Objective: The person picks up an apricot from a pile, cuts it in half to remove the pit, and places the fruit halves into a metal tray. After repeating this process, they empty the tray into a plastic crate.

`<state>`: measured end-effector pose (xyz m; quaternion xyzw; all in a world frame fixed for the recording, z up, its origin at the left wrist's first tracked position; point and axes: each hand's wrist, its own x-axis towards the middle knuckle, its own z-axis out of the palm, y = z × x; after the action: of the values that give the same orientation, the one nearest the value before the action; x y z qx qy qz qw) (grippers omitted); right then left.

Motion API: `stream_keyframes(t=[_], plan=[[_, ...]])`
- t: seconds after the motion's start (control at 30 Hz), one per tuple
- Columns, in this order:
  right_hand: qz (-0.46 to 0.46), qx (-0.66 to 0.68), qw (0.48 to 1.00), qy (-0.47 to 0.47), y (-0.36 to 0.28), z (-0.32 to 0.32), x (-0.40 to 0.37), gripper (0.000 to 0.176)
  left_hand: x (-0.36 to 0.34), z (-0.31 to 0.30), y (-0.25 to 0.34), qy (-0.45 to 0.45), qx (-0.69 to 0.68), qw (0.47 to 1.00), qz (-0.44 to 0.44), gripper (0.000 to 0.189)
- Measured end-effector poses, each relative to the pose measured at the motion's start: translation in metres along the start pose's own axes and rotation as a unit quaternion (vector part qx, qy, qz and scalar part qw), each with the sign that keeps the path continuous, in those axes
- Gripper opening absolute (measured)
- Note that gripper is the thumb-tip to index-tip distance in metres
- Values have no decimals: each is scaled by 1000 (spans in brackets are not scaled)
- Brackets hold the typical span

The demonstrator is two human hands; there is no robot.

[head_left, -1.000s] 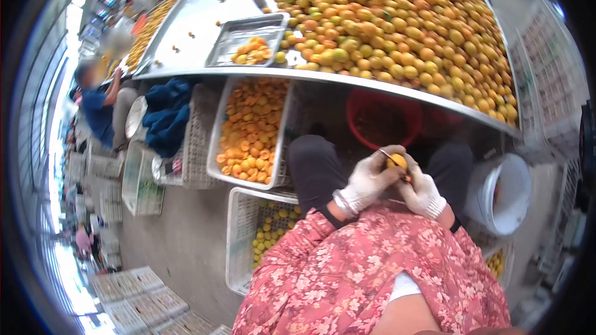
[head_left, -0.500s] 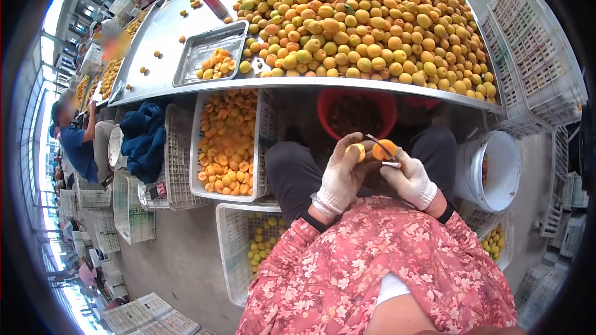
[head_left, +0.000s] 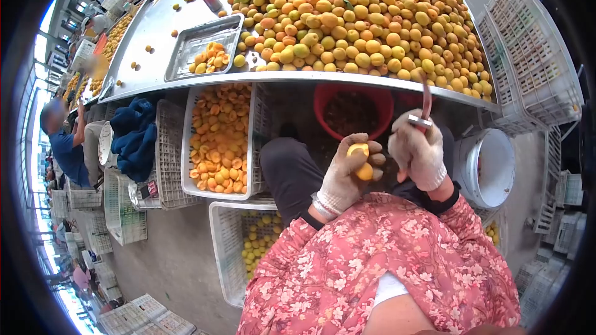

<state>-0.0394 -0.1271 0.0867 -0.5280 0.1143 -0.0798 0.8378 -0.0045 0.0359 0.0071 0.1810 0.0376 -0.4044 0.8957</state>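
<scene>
My left hand, in a whitish knit glove with stained fingers, is closed around apricot pieces; one yellow-orange piece shows higher between the fingers. To its right and slightly higher, my right hand, gloved alike, grips a small curved knife whose blade points up towards the table edge. Most of the handle is hidden in the fist. Below and behind the hands stands a red basin with dark brown contents. A metal tray on the table holds several apricot halves.
A large heap of apricots covers much of the metal table. A white crate of apricot halves stands left of my legs, another crate below it. A white bucket is at right. A person sits far left.
My right hand has moved up and right, away from the left, and the knife has turned blade-up. The orange half near the blade is no longer there. My left hand still holds apricot pieces.
</scene>
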Motion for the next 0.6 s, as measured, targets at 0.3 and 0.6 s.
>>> stream_keyframes(t=[0.3,0.6], plan=[[-167,31,985,42,23,21,11,9,-15,17,-5,-2,191,982,-13,41],[-220,31,973,64,33,15,12,6,-14,19,-24,-6,295,955,32,36]])
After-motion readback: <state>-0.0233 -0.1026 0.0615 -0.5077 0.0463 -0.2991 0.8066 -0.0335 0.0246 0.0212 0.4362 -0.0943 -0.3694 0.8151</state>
